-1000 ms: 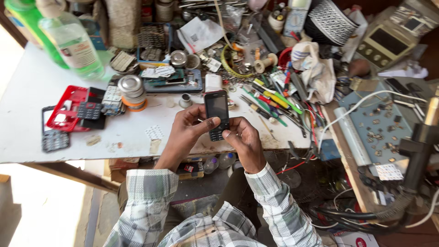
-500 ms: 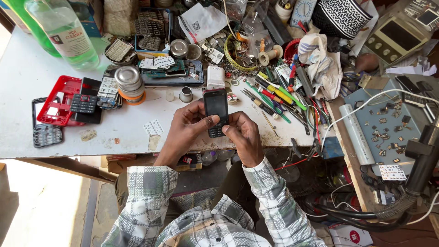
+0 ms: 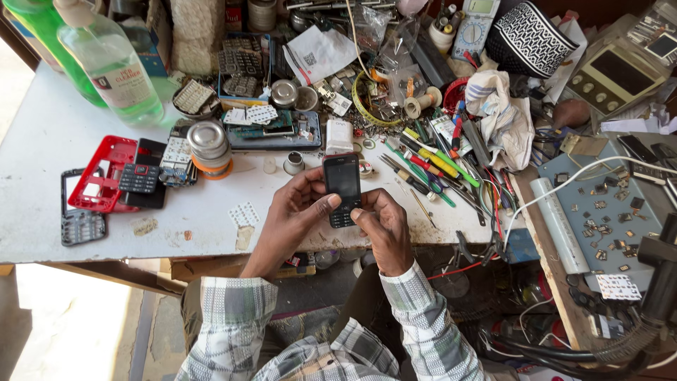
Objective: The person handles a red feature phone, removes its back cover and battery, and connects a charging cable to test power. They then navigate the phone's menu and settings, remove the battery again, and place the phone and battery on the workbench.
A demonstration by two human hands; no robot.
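A black keypad phone [image 3: 343, 189] is held upright over the front edge of the white table [image 3: 42, 141], gripped between both hands. The left hand [image 3: 296, 212] wraps its left side, fingers curled behind the body and the thumb laid across the face just below the dark screen; the right hand [image 3: 384, 226] is closed on the lower right corner, its thumb at the keypad. The phone looks small, light and stiff, with a smooth plastic shell that could slip, and its screen is likely the fragile part; the safest hold seems to be along the long side edges, as it is held now, leaving screen and keys free. Just beyond its top edge lies a white charger block [image 3: 339, 135], with a small metal cap [image 3: 293, 163] to the left. Farther left sit a red phone housing [image 3: 106, 173], a loose black keypad frame [image 3: 79, 226] and a stack of round tins [image 3: 209, 144]. To the right lie coloured screwdrivers [image 3: 434, 166] and a crumpled cloth [image 3: 504, 116].
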